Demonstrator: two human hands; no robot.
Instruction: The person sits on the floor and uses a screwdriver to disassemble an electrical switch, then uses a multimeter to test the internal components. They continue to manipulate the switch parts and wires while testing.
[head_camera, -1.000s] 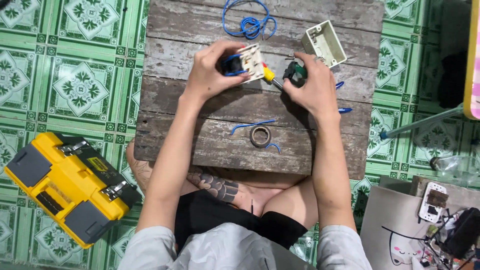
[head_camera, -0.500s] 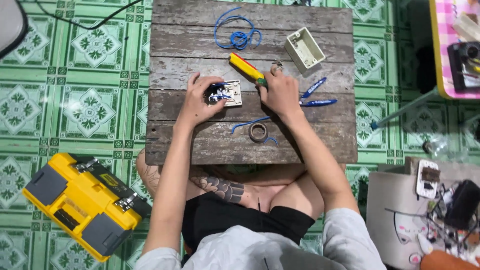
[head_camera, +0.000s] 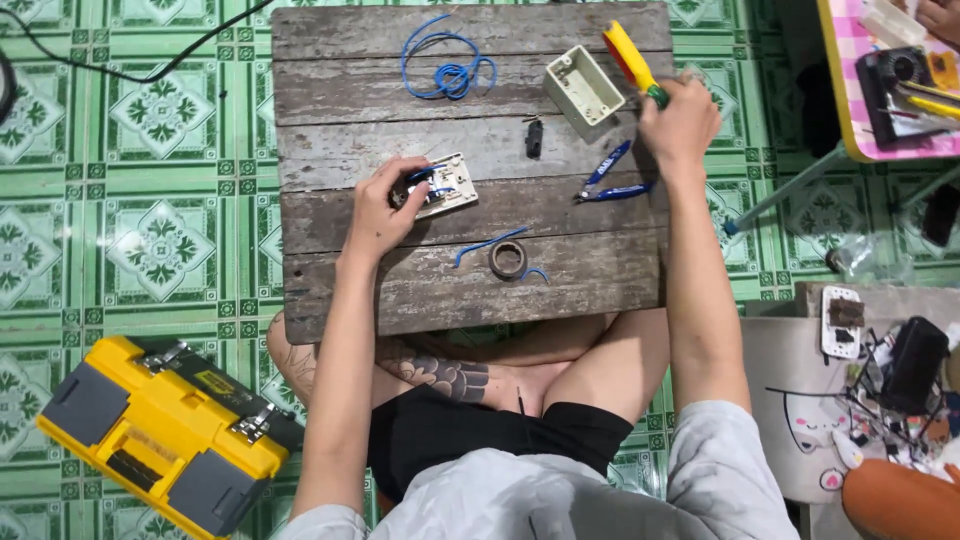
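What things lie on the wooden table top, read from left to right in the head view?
Left hand on the switch plate → blue wire coil → tape roll → black plug → beige box → blue pliers → right hand holding the yellow screwdriver.

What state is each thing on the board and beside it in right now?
Left hand: resting on the switch plate, back side up, blue wires attached.
Right hand: gripping the yellow screwdriver, raised at the board's far edge.
Box: open side up, empty.
Blue pliers: lying with handles spread.
Tape roll: flat.
Blue wire: loosely coiled.
Toolbox: lid shut.
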